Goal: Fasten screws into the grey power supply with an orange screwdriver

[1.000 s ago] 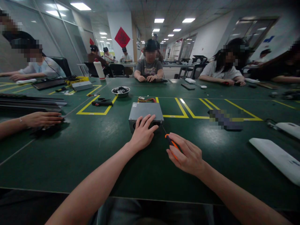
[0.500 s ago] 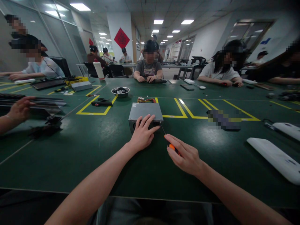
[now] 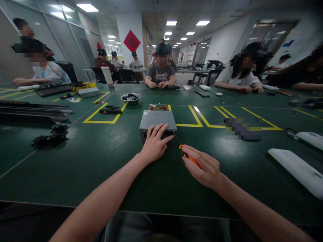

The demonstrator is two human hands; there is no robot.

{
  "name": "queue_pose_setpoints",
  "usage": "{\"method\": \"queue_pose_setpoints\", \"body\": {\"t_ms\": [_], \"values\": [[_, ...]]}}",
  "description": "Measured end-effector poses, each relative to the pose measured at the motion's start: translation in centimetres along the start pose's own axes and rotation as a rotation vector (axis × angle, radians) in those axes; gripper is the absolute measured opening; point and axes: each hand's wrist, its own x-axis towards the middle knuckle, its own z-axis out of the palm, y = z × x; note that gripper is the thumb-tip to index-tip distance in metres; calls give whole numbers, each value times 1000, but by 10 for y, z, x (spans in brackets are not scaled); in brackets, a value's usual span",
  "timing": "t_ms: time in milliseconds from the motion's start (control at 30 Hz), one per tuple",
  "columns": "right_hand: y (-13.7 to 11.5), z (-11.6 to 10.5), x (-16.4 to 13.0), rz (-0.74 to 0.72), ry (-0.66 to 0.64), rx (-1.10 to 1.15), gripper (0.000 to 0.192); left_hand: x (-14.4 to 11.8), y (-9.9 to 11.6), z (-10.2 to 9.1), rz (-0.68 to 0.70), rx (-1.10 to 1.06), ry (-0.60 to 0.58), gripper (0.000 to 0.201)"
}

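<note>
Metal box (image 3: 157, 118) on green table (image 3: 75, 158), left hand (image 3: 154, 144) flat; right hand (image 3: 204, 166) pinching screwdriver (image 3: 188, 156).

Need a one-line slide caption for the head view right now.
Left hand steadies a grey metal box while the right hand aims an orange-handled screwdriver at its front.

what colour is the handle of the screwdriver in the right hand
Orange with black, seen in the head view: screwdriver in the right hand.
</note>
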Motion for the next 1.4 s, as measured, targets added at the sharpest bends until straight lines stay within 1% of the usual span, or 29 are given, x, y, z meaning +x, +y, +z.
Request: {"method": "queue_pose_setpoints", "body": {"t_ms": [167,367,1100,1400], "values": [[1,0,0,13,-5,3,21,0,0,0,-1,-6,5,43],[1,-1,2,-15,9,13,20,1,0,0,-10,-4,2,43],[2,3,-3,19,-20,22,21,1,2,-1,-18,-5,0,42],[1,-1,3,3,16,19,16,1,2,-2,-14,-1,-9,42]]}}
